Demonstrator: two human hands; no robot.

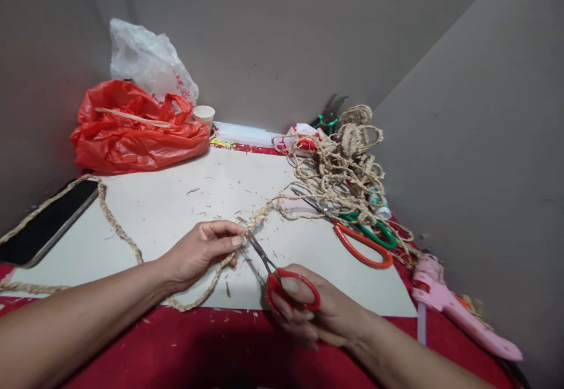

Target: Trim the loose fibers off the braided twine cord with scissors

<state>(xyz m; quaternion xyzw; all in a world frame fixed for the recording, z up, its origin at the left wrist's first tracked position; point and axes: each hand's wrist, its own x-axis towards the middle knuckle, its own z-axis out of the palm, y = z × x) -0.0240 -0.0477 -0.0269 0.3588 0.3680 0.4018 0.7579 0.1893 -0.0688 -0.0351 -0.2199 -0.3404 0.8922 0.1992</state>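
Note:
A braided straw cord [117, 222] loops over the white sheet [150, 201] and runs up to the right into a tangle of thin twisted cord [328, 166]. My left hand [198, 254] pinches the braid between thumb and fingers near the middle of the sheet. In my right hand [304, 307] are small scissors with red handles [315, 295], thumb and fingers in the loops. Their blades point up and left and touch or nearly touch the braid beside my left fingertips. Small straw scraps lie around.
A red plastic bag [136, 142], a white bag [147, 60] and a paper cup [204, 114] stand at the back left. The phone [48, 221] lies left. Orange-handled scissors [363, 247], green-handled scissors [381, 235] and a pink glue gun [458, 309] lie right. Grey walls enclose the back and right.

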